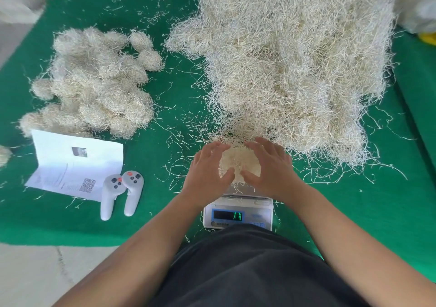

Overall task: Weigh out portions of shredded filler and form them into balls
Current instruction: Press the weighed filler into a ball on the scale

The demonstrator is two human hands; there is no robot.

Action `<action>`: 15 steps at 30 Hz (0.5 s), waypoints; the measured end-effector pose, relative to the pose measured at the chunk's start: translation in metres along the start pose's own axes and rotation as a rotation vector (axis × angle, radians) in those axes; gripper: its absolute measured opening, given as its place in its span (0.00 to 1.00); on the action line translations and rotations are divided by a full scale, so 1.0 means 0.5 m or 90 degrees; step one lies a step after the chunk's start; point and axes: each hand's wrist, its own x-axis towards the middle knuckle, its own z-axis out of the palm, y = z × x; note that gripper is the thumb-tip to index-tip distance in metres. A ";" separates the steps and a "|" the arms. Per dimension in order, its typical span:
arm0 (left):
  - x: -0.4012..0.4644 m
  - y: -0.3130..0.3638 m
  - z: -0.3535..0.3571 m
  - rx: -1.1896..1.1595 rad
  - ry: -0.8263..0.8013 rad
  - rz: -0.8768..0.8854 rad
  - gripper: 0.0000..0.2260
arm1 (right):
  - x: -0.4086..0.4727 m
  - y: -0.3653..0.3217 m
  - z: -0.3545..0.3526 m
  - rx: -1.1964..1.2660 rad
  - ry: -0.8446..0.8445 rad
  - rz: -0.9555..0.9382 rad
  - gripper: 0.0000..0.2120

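A green, felt-like mat (165,108) is spread over the desk, and thin pale strands are scattered all across it. At about one o'clock a large heap of shredded filler (295,65) is piled: straw-coloured, wiry, tangled fibres with a loose, bristly outline. At ten o'clock a cluster of finished balls (94,87) is gathered, each roundish, fuzzy and compact, touching one another in a mound.

At the centre, a small portion of filler (238,162) is seen above the platform of a white digital scale (238,214), at the near edge of the big heap. This portion is paler and denser than the heap, already roughly rounded, with short strands sticking out below it. It is cupped from both sides: the left hand (207,174) is pressed against its left flank with fingers spread and gently curved over it, and the right hand (269,165) is held likewise against its right flank, thumbs meeting near its lower edge. Whether the portion is resting on the platform or is lifted off it cannot be told. Green digits are lit on the scale's dark display.

At eight o'clock a white printed sheet (75,162) with a QR code is laid flat, and just beside it two smooth grey handheld controllers (120,193) with round buttons are placed side by side. A dark garment is seen at six o'clock.
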 end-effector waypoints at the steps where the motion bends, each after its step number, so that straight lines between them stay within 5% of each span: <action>1: -0.001 -0.004 0.001 0.013 -0.014 0.000 0.29 | -0.001 0.001 0.006 -0.014 -0.009 0.008 0.36; 8: -0.005 -0.018 0.014 0.018 -0.065 -0.032 0.31 | -0.005 0.002 0.036 -0.016 -0.052 0.016 0.35; 15: 0.007 0.019 0.032 -0.230 -0.132 -0.085 0.28 | 0.009 -0.025 0.061 0.055 -0.112 0.081 0.26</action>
